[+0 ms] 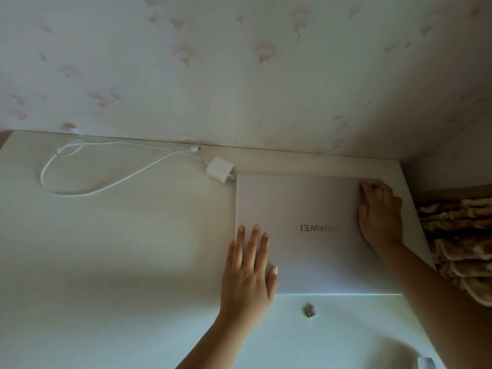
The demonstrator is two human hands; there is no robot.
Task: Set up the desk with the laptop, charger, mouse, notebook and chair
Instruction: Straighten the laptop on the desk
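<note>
A closed Huawei laptop [306, 235] lies flat on the white table [119, 249], toward the right and far part of the top, its logo reading upside down to the wearer, so the hinge edge is probably the far one. Both hands rest on the lid with no closed grip on anything. The left hand [247, 272] lies open and flat, fingers spread, over the lid's near-left edge, partly on the table beside it. The right hand [380, 214] is pressed down on the far-right part of the lid, fingers loosely curled toward the far-right corner; nothing is pinched between them as far as can be seen. Flat palms at opposite corners suit sliding or squaring the machine against the wall rather than lifting it.

The white charger [219, 170] sits just beside the laptop's far-left corner, its cable [87, 169] looped away to the left along the wall, unplugged from the laptop. A small metal piece [310, 311] lies near the front edge. Mouse, notebook and chair are not in view.
</note>
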